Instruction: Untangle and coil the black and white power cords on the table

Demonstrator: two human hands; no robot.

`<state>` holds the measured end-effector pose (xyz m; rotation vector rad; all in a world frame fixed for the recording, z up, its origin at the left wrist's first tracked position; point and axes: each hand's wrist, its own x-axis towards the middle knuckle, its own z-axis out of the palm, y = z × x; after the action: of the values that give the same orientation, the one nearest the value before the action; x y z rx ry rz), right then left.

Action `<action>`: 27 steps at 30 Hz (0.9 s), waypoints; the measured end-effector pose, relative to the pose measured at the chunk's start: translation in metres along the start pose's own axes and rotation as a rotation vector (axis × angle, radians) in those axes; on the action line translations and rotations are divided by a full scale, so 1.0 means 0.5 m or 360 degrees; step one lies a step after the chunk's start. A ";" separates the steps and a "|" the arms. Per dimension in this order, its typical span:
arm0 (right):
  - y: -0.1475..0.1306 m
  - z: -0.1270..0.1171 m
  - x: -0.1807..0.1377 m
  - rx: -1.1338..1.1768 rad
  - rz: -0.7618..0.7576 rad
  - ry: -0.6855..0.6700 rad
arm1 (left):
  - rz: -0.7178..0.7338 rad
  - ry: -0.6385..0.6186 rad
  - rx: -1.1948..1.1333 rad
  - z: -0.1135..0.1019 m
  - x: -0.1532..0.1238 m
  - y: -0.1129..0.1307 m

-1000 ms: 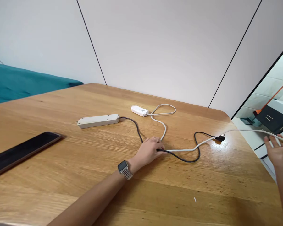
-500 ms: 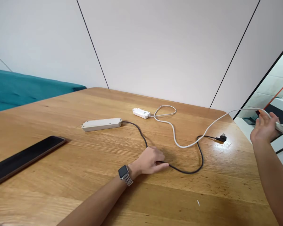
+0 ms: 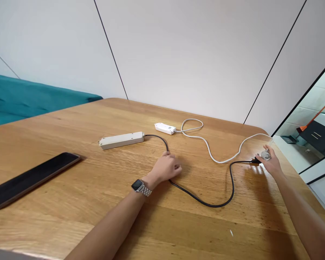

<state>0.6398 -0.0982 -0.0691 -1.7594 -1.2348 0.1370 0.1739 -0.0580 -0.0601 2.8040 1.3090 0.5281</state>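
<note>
My left hand (image 3: pixel 165 167), with a watch (image 3: pixel 137 185) on its wrist, lies on the table with its fingers curled over a black power cord (image 3: pixel 203 201). That cord joins a beige power strip (image 3: pixel 121 140) to a black plug (image 3: pixel 256 161) at the right. My right hand (image 3: pixel 272 165) is closed around a plug with a clear, shiny cover (image 3: pixel 265 155), and its thumb is against the black plug. From this hand a white cord (image 3: pixel 209 150) winds back to a small white power strip (image 3: pixel 165 128), which lies beyond the beige one.
A dark tablet-like slab (image 3: pixel 35 177) lies on the wooden table (image 3: pixel 119 224) at the left. Beyond stand a white wall (image 3: pixel 178 54) and a teal sofa (image 3: pixel 43 97). A small white scrap (image 3: pixel 231 233) is near the front.
My right hand has come from beyond the table's right edge, in and down to the black plug, bringing the white cord's end. My left hand has slid slightly up and left along the black cord.
</note>
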 end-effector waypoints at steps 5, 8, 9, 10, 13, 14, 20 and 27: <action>0.048 -0.024 -0.044 0.0060 0.0159 0.0008 | 0.0016 0.0005 -0.0218 -0.005 -0.013 0.056; 0.061 -0.039 -0.068 -0.0034 0.0198 -0.0084 | 0.0176 -0.0167 -0.0299 -0.004 -0.003 0.141; 0.062 -0.043 -0.074 -0.0063 0.0191 -0.0119 | 0.0231 -0.0206 -0.0288 -0.001 0.010 0.172; 0.061 -0.046 -0.078 -0.0086 0.0185 -0.0151 | 0.0293 -0.0236 -0.0276 0.002 0.027 0.202; 0.055 -0.049 -0.090 -0.0149 0.0240 -0.0165 | 0.0494 -0.0236 -0.0271 0.023 0.105 0.287; 0.053 -0.047 -0.094 -0.0177 0.0281 -0.0124 | 0.0526 -0.0219 -0.0272 0.034 0.137 0.313; 0.049 -0.027 -0.115 -0.0321 0.0457 0.0220 | 0.0326 -0.0306 -0.0489 0.121 0.297 0.422; 0.015 -0.036 -0.126 -0.0185 -0.0073 0.0788 | -0.0038 -0.0269 -0.0961 0.126 0.339 0.442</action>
<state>0.6243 -0.1590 -0.0902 -1.7231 -0.9308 -0.3840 0.4583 -0.0669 -0.0372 2.2752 0.9464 0.5552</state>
